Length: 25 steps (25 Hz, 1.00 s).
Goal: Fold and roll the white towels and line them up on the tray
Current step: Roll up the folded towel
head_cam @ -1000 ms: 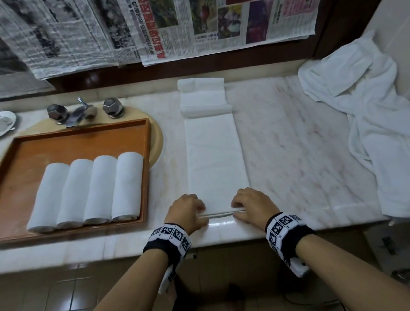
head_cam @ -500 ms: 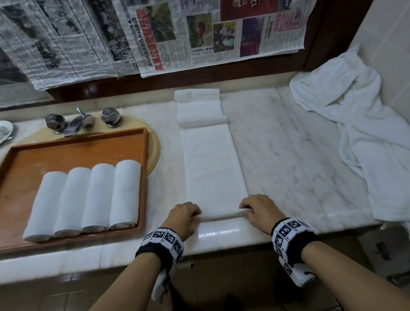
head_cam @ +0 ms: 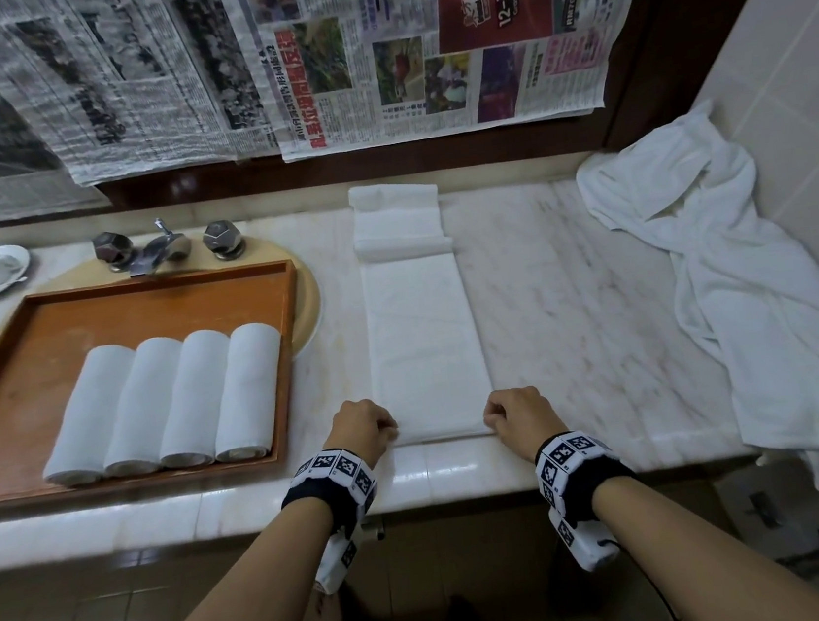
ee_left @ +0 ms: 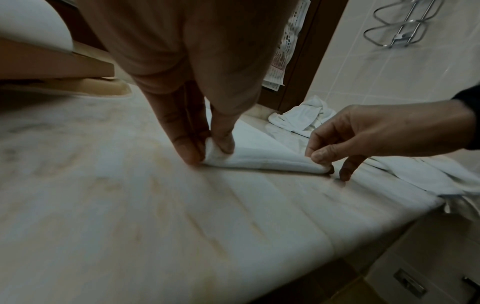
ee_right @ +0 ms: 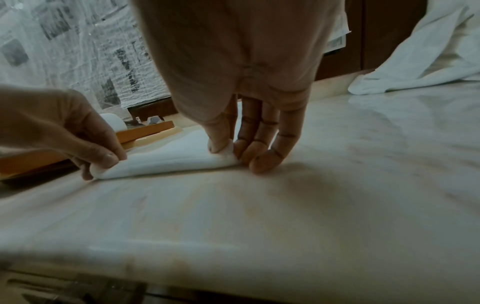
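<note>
**Both hands pinch the near end of the folded towel**

Pinched between thumb and fingers, the near corners of the long folded towel [head_cam: 425, 339] are held by both hands: the left hand [head_cam: 360, 432] has the left corner, the right hand [head_cam: 518, 415] the right corner. The wrist views show the towel's near edge turned up into a small first curl, with the other fingertips resting on the marble counter [head_cam: 576, 300].

The towel lies flat as a narrow strip running away from the person, its far end bunched in loose folds near the back wall. To its left sits a wooden tray [head_cam: 7, 370] holding four rolled towels [head_cam: 171, 401] side by side, touching one another. A heap of white cloth [head_cam: 732, 270] lies at the counter's right end.
</note>
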Each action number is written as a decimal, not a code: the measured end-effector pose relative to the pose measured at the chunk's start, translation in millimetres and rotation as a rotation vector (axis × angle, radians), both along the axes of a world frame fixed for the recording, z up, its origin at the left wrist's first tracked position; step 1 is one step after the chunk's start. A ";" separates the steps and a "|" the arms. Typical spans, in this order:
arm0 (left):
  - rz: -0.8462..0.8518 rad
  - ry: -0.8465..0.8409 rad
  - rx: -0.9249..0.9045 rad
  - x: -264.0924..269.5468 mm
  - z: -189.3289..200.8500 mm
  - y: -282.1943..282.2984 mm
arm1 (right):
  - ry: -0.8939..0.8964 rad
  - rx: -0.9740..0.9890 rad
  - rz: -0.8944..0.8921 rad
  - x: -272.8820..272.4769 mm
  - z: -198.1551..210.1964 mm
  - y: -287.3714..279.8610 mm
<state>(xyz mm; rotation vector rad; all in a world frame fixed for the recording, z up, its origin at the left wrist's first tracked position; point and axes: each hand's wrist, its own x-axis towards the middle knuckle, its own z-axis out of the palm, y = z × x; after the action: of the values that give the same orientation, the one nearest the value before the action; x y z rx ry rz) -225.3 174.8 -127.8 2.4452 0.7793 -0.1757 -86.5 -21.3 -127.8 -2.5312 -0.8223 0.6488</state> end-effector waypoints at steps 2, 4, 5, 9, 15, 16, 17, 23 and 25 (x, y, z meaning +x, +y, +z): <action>0.009 0.020 0.041 2.7 0.2 -1.8 | -0.048 -0.063 -0.005 -1.8 2.9 3.5; -0.023 0.035 0.132 4.0 1.3 -6.2 | -0.145 -0.103 0.033 -2.2 3.9 6.0; -0.069 0.047 0.189 4.4 0.9 -9.7 | -0.185 -0.091 0.073 -2.2 3.3 6.6; -0.192 0.082 0.279 1.9 -4.6 -21.1 | -0.248 -0.070 0.292 -6.8 -5.1 6.0; -0.232 0.134 0.267 7.2 -2.7 -17.5 | -0.265 -0.114 0.388 -8.7 -7.4 4.6; -0.237 0.144 0.279 9.0 -1.4 -16.7 | -0.273 -0.130 0.396 -7.9 -6.6 6.8; -0.243 0.150 0.289 10.6 -0.7 -16.6 | -0.284 -0.144 0.397 -7.4 -5.1 8.5; -0.387 0.151 0.396 8.4 6.5 -11.7 | -0.263 -0.174 0.423 1.3 6.1 7.9; -0.450 0.165 0.387 4.8 7.6 -6.3 | -0.200 -0.180 0.424 6.5 9.5 5.1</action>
<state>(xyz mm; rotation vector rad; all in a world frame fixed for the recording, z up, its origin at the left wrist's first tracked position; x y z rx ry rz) -220.5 168.5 -120.2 2.9798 0.3348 -0.4349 -80.0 -16.2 -118.3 -2.6312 -1.4561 0.6252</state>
